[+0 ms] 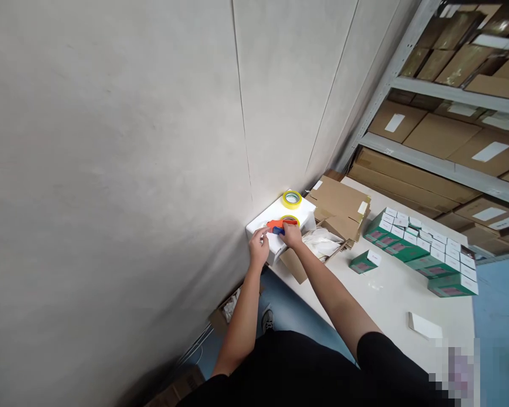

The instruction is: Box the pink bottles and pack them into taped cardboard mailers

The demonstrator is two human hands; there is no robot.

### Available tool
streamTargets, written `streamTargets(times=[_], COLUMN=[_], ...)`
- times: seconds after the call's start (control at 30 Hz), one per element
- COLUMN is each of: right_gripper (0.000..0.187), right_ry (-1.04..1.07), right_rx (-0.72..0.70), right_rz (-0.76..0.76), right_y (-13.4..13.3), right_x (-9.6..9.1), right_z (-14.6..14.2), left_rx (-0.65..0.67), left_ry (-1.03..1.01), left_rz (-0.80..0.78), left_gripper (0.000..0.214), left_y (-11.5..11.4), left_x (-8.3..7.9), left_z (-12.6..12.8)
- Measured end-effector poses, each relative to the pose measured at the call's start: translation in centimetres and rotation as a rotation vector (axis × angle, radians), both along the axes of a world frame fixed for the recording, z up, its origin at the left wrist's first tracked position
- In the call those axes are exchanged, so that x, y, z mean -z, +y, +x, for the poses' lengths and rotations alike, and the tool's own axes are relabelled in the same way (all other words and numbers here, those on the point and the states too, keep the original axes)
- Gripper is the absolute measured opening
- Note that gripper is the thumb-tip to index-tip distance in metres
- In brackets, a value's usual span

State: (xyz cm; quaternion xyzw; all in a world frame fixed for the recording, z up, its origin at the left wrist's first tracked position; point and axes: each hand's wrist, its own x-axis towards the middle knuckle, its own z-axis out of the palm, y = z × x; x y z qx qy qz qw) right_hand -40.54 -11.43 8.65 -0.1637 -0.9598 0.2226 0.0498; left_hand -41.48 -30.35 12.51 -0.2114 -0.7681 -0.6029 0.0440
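An orange and blue tape dispenser [275, 226] is gripped in my right hand [292, 235], above a white box-shaped surface by the wall. My left hand [259, 246] is at the dispenser's front end, its fingers curled in. Whatever is between those fingertips is too small to make out. Just behind the dispenser shows part of a yellow tape roll [289, 219], partly covered by my right hand. A second yellow tape roll [292, 199] lies flat farther back on the white box [263, 219].
To the right, an open carton with white packing material [322, 242] adjoins flattened cardboard [338, 202]. Several green-and-white boxes [424, 249] stand in rows on the white table [390, 305], with one green box [365, 262] apart. Shelves of cartons [445, 133] rise behind; the wall [152, 141] is close on the left.
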Motion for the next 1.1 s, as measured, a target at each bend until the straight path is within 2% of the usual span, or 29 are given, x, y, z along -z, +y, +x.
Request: streamTargets(times=[0.1, 0.27, 0.4, 0.5, 0.63, 0.8, 0.97, 1.1], right_gripper=[0.025, 0.030, 0.032, 0.034, 0.039, 0.039, 0.034, 0.030], right_ry=[-0.013, 0.131, 0.280, 0.325, 0.328, 0.269, 0.208, 0.148], right_rx=[0.024, 0.031, 0.113, 0.197, 0.365, 0.544, 0.731, 0.839], right_rz=[0.078, 0.065, 0.050, 0.106, 0.140, 0.069, -0.021, -0.098], right_y=[-0.1, 1.5, 3.7, 5.5, 8.2, 11.5, 14.1, 15.7], right_x=[0.2, -0.4, -1.4, -1.9, -1.5, 0.4, 3.7, 7.1], right_z=[0.6, 4.0, 8.7, 13.1, 20.3, 31.3, 42.2, 49.6], left_rx=[-0.012, -0.151, -0.135, -0.058, 0.108, 0.332, 0.494, 0.569], left_ry=[0.029, 0.114, 0.163, 0.152, 0.091, 0.021, -0.008, -0.019], left_rz=[0.043, 0.100, 0.115, 0.139, 0.135, 0.092, 0.028, -0.027], left_gripper=[0.031, 0.028, 0.026, 0.024, 0.025, 0.027, 0.026, 0.025], left_y=[-1.0, -1.0, 1.2, 4.8, 11.1, 18.6, 24.2, 27.6], left_x=[-1.0, -3.3, -4.7, -4.9, -4.7, -4.3, -2.9, -1.6], left_z=[-0.7, -1.0, -0.4, 1.1, 5.1, 12.4, 19.4, 24.5])
